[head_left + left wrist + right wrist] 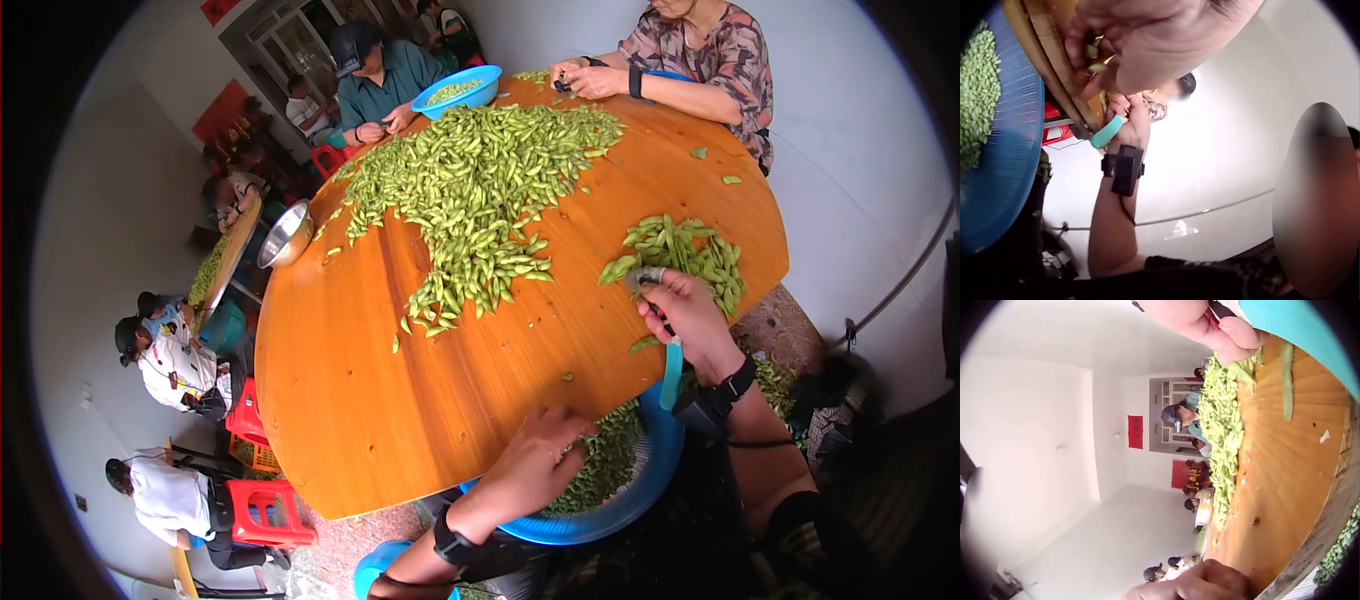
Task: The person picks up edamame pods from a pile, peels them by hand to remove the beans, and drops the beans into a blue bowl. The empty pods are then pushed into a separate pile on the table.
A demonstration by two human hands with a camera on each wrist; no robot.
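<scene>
My right hand (690, 315) grips a teal-handled tool (672, 375) with black and red parts, whose working end is hidden among the fingers. At its fingertips is a green soybean pod (618, 268), beside a small heap of pods (690, 250). Over the table's near edge, my left hand (535, 460) has its fingers curled; the left wrist view shows green soybeans (1092, 50) between thumb and fingers. Below that hand sits a blue basket (640, 505) of shelled beans (600, 465).
A large pod pile (490, 180) spreads over the round wooden table (350, 400). One person (700, 60) sits at the far right, another (385, 75) behind a blue basin (485, 85). A metal bowl (287, 235) stands at the left edge, red stools (265, 510) beyond.
</scene>
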